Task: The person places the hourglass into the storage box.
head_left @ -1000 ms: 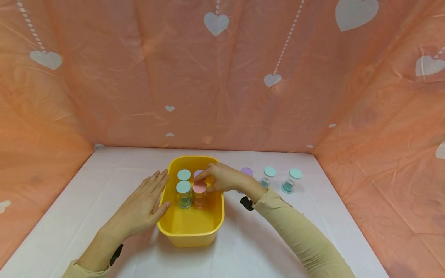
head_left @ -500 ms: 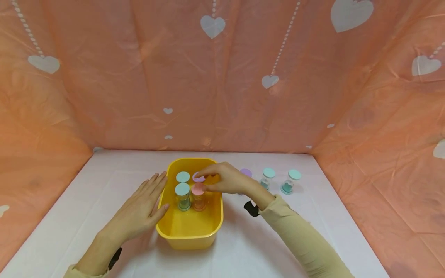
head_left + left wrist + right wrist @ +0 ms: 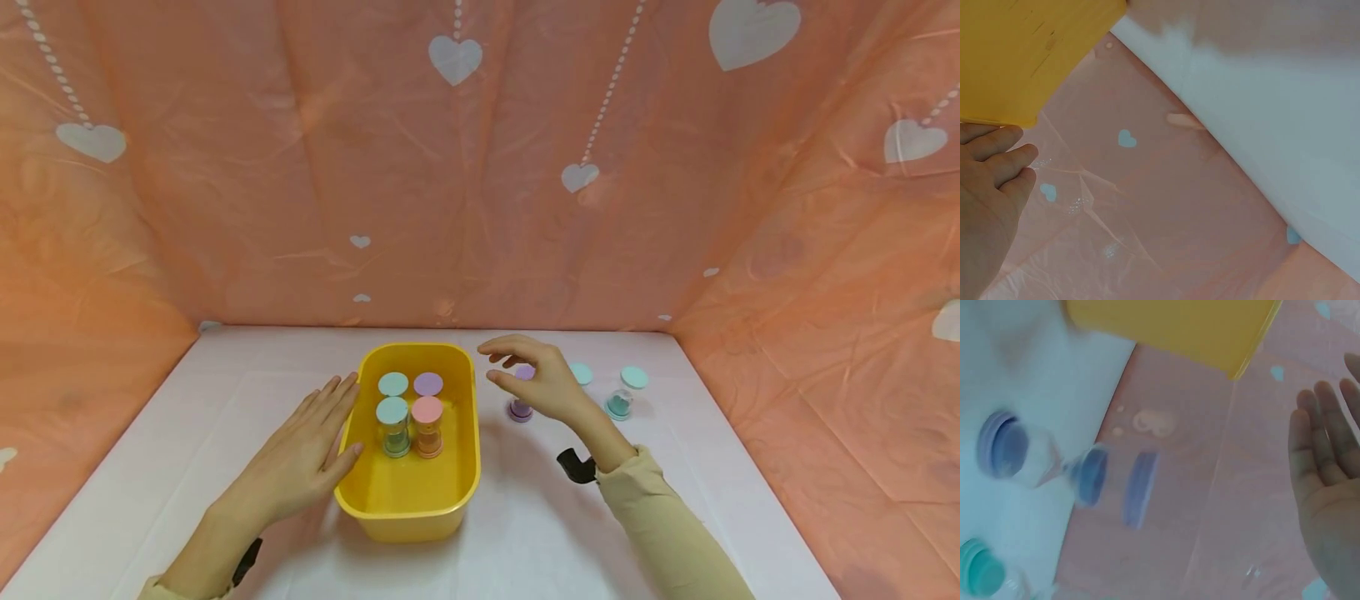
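Observation:
My left hand point(image 3: 296, 458) rests against the left rim of a yellow plastic bin point(image 3: 412, 527), fingers straight. Inside the bin stand two sand timers with pale teal caps, the nearer teal sand timer point(image 3: 393, 425) beside a pink sand timer point(image 3: 428, 425). A purple-capped sand timer point(image 3: 428, 384) stands behind the pink one. To the right of the bin, my right hand point(image 3: 547, 385) hovers with relaxed fingers and holds nothing. Partly hidden behind it, another purple sand timer point(image 3: 1088, 475) stands upright on the table; the right wrist view shows it blurred.
Two teal sand timers stand farther right on the white tabletop point(image 3: 525, 517): one teal timer point(image 3: 581, 373) partly behind my right hand, the other teal timer point(image 3: 622, 393) in plain sight. An orange-pink sheet with hearts point(image 3: 450, 183) hangs around the back and sides.
My right hand has let go of the pink sand timer, left it standing in the bin, and moved right, out over the table. My left hand has stayed at the bin's rim.

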`<state>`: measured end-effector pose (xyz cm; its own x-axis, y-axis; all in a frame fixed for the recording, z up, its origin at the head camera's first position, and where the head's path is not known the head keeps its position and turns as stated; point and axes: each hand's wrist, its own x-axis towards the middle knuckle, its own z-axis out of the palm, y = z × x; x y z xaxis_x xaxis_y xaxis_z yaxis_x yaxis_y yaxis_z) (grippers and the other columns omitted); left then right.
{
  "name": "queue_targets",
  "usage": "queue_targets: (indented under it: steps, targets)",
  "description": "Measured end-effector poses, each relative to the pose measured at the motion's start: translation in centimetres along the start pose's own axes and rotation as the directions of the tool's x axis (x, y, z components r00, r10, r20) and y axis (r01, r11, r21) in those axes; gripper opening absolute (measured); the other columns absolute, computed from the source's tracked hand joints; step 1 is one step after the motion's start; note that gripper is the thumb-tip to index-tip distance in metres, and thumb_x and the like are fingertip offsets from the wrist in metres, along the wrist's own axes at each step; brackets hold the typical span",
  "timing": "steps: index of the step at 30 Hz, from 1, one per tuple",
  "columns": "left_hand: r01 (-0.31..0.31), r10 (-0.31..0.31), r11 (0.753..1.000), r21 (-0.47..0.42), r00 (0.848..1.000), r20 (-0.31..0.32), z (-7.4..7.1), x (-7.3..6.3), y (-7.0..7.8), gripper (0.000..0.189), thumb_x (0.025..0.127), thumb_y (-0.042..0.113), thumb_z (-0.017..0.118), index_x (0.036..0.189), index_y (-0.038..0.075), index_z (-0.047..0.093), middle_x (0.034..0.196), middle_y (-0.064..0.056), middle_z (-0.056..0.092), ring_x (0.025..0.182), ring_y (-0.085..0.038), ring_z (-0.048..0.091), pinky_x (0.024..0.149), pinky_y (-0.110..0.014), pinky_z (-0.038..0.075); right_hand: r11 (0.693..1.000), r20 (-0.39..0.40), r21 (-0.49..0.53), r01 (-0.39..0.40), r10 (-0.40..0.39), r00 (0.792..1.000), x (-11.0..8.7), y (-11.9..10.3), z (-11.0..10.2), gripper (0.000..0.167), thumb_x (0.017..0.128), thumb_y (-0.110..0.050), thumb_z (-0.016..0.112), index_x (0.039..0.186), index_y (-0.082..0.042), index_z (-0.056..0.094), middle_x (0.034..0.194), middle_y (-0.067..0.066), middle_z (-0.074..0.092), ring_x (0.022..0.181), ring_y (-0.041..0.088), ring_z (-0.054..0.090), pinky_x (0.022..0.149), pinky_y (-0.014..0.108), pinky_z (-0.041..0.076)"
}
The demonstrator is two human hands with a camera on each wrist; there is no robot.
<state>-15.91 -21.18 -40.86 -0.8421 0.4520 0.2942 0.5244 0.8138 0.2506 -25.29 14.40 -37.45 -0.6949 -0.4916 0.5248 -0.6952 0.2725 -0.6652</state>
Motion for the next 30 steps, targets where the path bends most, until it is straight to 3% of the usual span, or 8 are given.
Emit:
queue_targets:
  steps: [6,11,14,21,30]
  targets:
    - [-0.010,0.010,1.000,0.000,1.000,-0.012,-0.1,-0.1,0.1,0.072,0.105,0.038,0.057,0.158,-0.006,0.035,0.168,-0.021,0.029,0.154,-0.043,0.026,0.131,-0.038,0.006,0.997,-0.096,0.006,-0.077,0.077,0.992,-1.7,1.6,-1.4,0.033,0.091,0.000,0.076,0.124,-0.004,0.073,0.125,0.013,0.072,0.107,0.030,0.069,0.095,0.044,0.060]
    - [-0.009,0.009,1.000,-0.007,1.000,-0.011,-0.1,-0.1,0.1,0.072,0.105,0.038,0.057,0.159,-0.006,0.035,0.168,-0.021,0.029,0.155,-0.043,0.026,0.130,-0.046,0.013,0.990,-0.111,-0.040,-0.135,0.130,0.985,-2.8,3.1,-2.4,0.034,0.090,0.000,0.078,0.124,-0.003,0.072,0.124,0.012,0.071,0.109,0.032,0.069,0.095,0.043,0.060]
    - [-0.013,0.012,1.000,-0.009,1.000,-0.015,-0.1,-0.1,0.1,0.073,0.105,0.038,0.056,0.159,-0.006,0.034,0.168,-0.021,0.029,0.155,-0.043,0.025,0.131,-0.043,0.010,0.981,-0.106,-0.095,-0.167,0.157,0.982,-3.3,3.8,-2.9,0.034,0.090,-0.002,0.078,0.124,-0.004,0.072,0.125,0.011,0.071,0.110,0.032,0.068,0.095,0.043,0.059]
    - [-0.025,0.025,1.000,0.004,0.999,-0.033,0.1,-0.2,-0.1,0.072,0.104,0.035,0.059,0.158,-0.007,0.036,0.167,-0.022,0.030,0.154,-0.044,0.027,0.130,-0.032,0.001,0.961,-0.034,-0.216,-0.176,0.173,0.984,-3.5,4.9,-3.6,0.038,0.089,-0.003,0.079,0.126,-0.002,0.071,0.128,0.013,0.070,0.115,0.035,0.067,0.098,0.050,0.057]
    - [-0.018,0.018,1.000,-0.005,1.000,-0.021,-0.1,-0.1,0.1,0.072,0.104,0.036,0.058,0.158,-0.006,0.035,0.168,-0.021,0.029,0.154,-0.044,0.026,0.131,-0.042,0.010,0.911,0.092,-0.347,-0.222,0.269,0.959,-3.3,5.1,-4.1,0.048,0.089,-0.014,0.081,0.134,-0.003,0.067,0.137,0.013,0.067,0.127,0.039,0.061,0.108,0.058,0.048]
